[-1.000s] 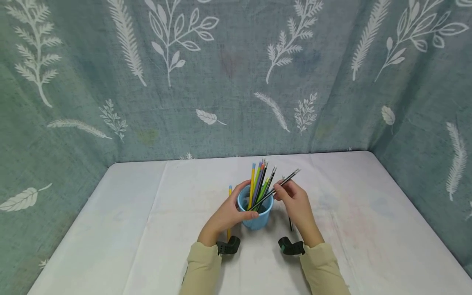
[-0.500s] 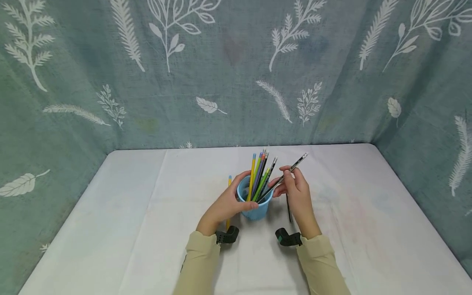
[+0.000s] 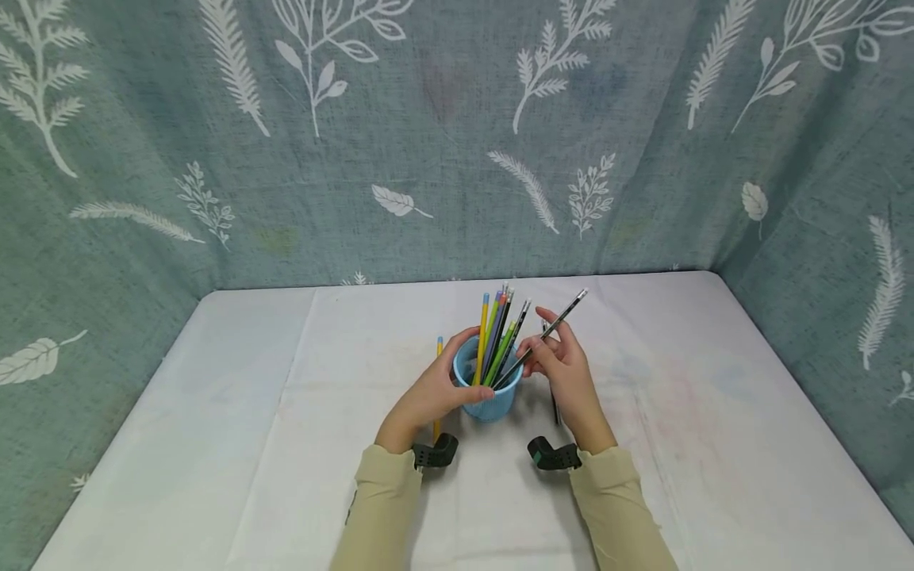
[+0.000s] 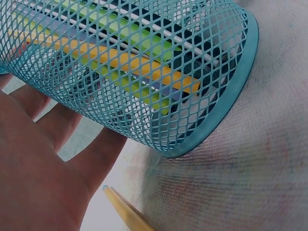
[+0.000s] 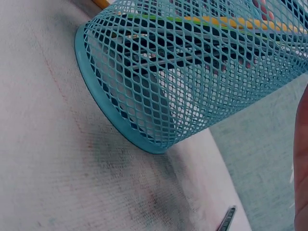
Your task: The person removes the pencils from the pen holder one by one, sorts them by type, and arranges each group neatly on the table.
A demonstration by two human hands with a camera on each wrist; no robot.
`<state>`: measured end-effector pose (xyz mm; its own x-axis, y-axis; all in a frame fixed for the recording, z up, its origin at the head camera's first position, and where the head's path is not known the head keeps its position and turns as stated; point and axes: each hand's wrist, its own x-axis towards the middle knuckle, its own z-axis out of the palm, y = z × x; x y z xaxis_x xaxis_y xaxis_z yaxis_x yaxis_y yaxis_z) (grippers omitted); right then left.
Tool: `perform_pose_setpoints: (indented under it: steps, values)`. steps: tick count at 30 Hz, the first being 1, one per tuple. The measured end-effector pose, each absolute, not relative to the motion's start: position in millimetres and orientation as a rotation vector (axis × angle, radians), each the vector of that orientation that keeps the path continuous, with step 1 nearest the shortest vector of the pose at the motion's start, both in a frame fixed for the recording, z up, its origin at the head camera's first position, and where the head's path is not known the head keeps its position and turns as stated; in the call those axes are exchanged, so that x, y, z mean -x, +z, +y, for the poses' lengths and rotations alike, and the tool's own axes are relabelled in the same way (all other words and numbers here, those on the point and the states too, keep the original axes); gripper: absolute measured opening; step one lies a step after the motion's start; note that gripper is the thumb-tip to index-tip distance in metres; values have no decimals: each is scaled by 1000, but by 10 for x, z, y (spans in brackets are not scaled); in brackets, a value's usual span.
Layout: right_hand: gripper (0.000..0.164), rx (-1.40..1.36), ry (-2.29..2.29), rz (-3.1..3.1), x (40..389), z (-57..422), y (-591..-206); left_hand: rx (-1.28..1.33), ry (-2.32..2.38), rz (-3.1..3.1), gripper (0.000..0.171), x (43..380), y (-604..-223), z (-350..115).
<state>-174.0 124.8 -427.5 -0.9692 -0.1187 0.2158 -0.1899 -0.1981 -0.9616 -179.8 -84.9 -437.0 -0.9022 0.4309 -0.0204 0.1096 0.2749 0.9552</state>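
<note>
A light blue mesh pencil cup [image 3: 489,410] stands on the table with several pencils [image 3: 493,337] in it, yellow, green, purple and black. My left hand [image 3: 432,390] holds the cup from the left, its thumb across the front rim. On the other side, my right hand [image 3: 569,379] pinches a black patterned pencil [image 3: 569,307] between thumb and fingers. That pencil slants, eraser end up to the right, its lower end inside the cup. In the left wrist view, pencil ends show through the mesh near the cup's base [image 4: 250,45].
A yellow pencil [image 3: 437,428] with a blue end lies on the white-covered table [image 3: 286,476], left of the cup, partly behind the left wrist. Another black pencil [image 3: 554,408] lies to the right, partly under the right hand. A leaf-patterned curtain [image 3: 428,143] hangs behind and at both sides.
The black pencil in my right hand now stands steeper, its lower end shifted from the front rim by the left thumb into the cup. The left hand keeps its hold.
</note>
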Motion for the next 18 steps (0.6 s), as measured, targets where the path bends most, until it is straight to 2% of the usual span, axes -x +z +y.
perform_pose_setpoints:
  steps: [11,18]
  values:
    - [49,-311,2370,-1899,1664,1243,-4169,-492,1634,2225,82,1740,-4200,-851]
    - [45,-207,2433,-1735,1739,1303,-4287,-518,1602,2244,81,1683,-4098,-844]
